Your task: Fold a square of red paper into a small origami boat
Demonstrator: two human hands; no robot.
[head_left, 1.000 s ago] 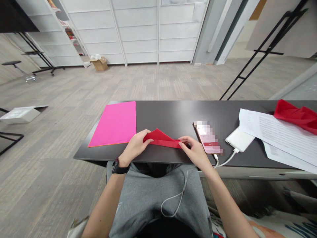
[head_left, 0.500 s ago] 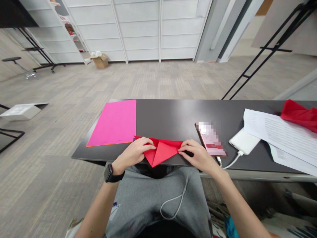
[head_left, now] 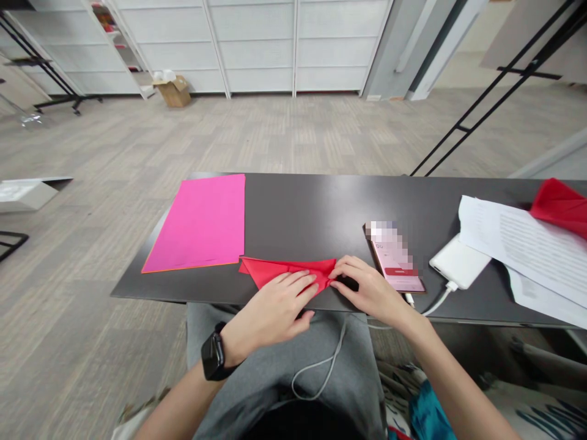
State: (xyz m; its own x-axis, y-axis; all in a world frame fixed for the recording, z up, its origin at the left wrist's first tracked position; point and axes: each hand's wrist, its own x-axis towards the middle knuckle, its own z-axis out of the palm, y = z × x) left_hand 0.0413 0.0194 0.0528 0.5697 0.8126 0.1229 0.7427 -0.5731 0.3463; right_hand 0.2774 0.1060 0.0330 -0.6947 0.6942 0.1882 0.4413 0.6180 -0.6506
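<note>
A folded sheet of red paper [head_left: 268,270] lies along the near edge of the dark table, its pointed left end free. My left hand [head_left: 275,308], with a black watch at the wrist, rests over the paper's middle. Its fingers are stretched out on the paper and the thumb stands apart, hiding the lower folds. At the paper's right end, my right hand [head_left: 364,287] pinches the corner between thumb and fingertips.
Pink sheets [head_left: 202,223] lie on the table [head_left: 302,208] at the left. Right of my hands are a phone [head_left: 397,263] with a cable, a white power bank [head_left: 460,261], printed papers [head_left: 518,244] and a red folded piece [head_left: 559,208].
My left hand has let go of the paper's left part and moved right and down onto its middle, covering the triangular flap. My right hand keeps its pinch. The view has tilted slightly downward.
</note>
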